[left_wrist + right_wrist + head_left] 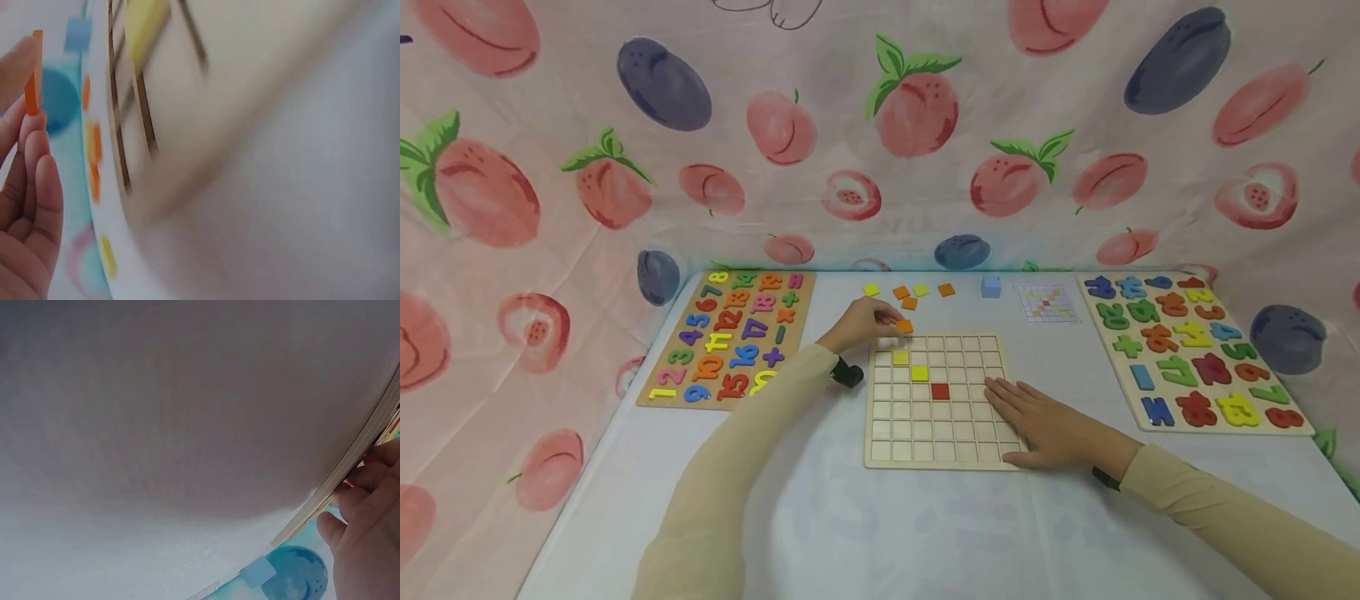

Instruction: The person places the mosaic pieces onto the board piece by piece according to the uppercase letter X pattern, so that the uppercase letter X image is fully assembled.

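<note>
- Your left hand [863, 325] pinches an orange tile [905, 327] between thumb and fingertips, and the left wrist view shows the tile edge-on, clear of the table
- That tile sits by the far edge of the wooden grid board [964, 431], near the board's far left corner
- Your right hand [1056, 427] lies with its fingers stretched out over the board's right edge, thumb at the near right corner, and grips no tile
- Three tiles lie in the board on one diagonal: a far yellow tile [901, 357], a second yellow tile [920, 373] nearer the middle, and a red tile [941, 391] in the centre compartment
- Beyond the board, loose on the white table [790, 533], you have three orange tiles [946, 289] and two yellow ones [871, 289]
- To the right of those stands a blue cube [991, 287], and next to it lies a card [1047, 303] printed with a grid and coloured squares
- On your left is a number board [806, 312] with coloured numerals and signs; a paler number board [1138, 402] lies on your right
- A fruit-patterned cloth [925, 187] hangs behind the table
</note>
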A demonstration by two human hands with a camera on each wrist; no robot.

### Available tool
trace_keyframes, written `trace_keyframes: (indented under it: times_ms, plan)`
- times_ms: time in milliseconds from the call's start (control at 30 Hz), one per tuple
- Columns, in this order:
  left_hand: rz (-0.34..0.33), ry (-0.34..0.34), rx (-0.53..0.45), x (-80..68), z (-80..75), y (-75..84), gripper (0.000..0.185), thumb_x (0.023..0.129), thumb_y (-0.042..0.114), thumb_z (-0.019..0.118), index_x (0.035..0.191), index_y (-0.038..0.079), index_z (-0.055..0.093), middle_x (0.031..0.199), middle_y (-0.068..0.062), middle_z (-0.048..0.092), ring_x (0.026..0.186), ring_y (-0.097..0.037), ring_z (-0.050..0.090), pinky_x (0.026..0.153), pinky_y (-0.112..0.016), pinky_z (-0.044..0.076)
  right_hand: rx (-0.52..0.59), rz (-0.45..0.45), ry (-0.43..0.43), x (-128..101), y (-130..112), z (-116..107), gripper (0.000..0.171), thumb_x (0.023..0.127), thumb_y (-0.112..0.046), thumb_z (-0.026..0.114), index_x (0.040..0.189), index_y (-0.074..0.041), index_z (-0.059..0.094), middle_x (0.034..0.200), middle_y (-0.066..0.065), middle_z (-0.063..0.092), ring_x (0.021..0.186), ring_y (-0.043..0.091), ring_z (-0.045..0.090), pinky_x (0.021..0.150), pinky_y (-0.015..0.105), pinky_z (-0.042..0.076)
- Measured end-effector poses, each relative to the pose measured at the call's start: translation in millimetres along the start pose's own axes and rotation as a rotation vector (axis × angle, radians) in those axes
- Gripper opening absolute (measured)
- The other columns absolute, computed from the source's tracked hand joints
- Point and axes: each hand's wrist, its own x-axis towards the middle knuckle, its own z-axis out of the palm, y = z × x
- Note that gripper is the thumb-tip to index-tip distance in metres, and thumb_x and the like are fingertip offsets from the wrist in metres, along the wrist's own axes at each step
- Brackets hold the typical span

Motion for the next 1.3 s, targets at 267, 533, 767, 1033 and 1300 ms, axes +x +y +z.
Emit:
trace_keyframes:
  times_ms: [267, 533, 767, 1033, 1300]
  plan:
    - [0.1, -0.094, -0.048, -8.1, 20.3, 28.5, 0.025, 0.08, 0.018, 0.075, 0.102, 0.008, 0.072, 0.098, -0.006, 0.071, 0.084, -0.013, 0.061, 0.077, -0.021, 0.051, -0.035, 0.007, 0.007, 1, -1, -1, 0.095, 0.085, -0.065, 0.05, 0.149, -0.003, 0.02, 0.158, 0.012, 0.017, 0.145, 0.027, 0.019, 0.116, 0.045, 0.022]
    - [0.119, -0.169, -0.053, -12.8, 39.8, 46.8, 0.026, 0.078, 0.016, 0.076, 0.103, 0.007, 0.071, 0.098, -0.006, 0.07, 0.081, -0.011, 0.061, 0.073, -0.017, 0.05, -0.041, 0.025, -0.002, 0, 0, -1, 0.098, 0.084, -0.067, 0.049, 0.149, 0.001, 0.02, 0.157, 0.016, 0.017, 0.145, 0.029, 0.019, 0.115, 0.047, 0.022]
    - [0.11, -0.194, -0.049, -11.5, 54.7, 54.6, 0.026, 0.076, 0.016, 0.078, 0.099, 0.007, 0.072, 0.095, -0.006, 0.071, 0.078, -0.009, 0.06, 0.07, -0.015, 0.049, -0.042, 0.022, 0.0, 0, 0, -1, 0.097, 0.084, -0.067, 0.049, 0.149, 0.001, 0.02, 0.157, 0.016, 0.017, 0.145, 0.029, 0.02, 0.115, 0.047, 0.022]
    - [0.086, -0.244, -0.023, -7.3, 64.5, 55.9, 0.028, 0.074, 0.018, 0.079, 0.098, 0.007, 0.071, 0.089, -0.004, 0.069, 0.075, -0.007, 0.059, 0.069, -0.016, 0.049, -0.034, 0.016, 0.012, 1, 1, -1, 0.097, 0.084, -0.067, 0.05, 0.148, 0.0, 0.021, 0.157, 0.016, 0.018, 0.144, 0.029, 0.021, 0.115, 0.048, 0.023]
    - [0.121, -0.256, 0.05, -2.0, 70.4, 57.1, 0.025, 0.074, 0.018, 0.08, 0.095, 0.007, 0.072, 0.085, -0.002, 0.067, 0.072, -0.006, 0.056, 0.066, -0.014, 0.046, -0.038, 0.018, 0.001, 1, 1, -1, 0.098, 0.084, -0.069, 0.048, 0.148, 0.0, 0.021, 0.157, 0.015, 0.017, 0.145, 0.029, 0.02, 0.115, 0.048, 0.022]
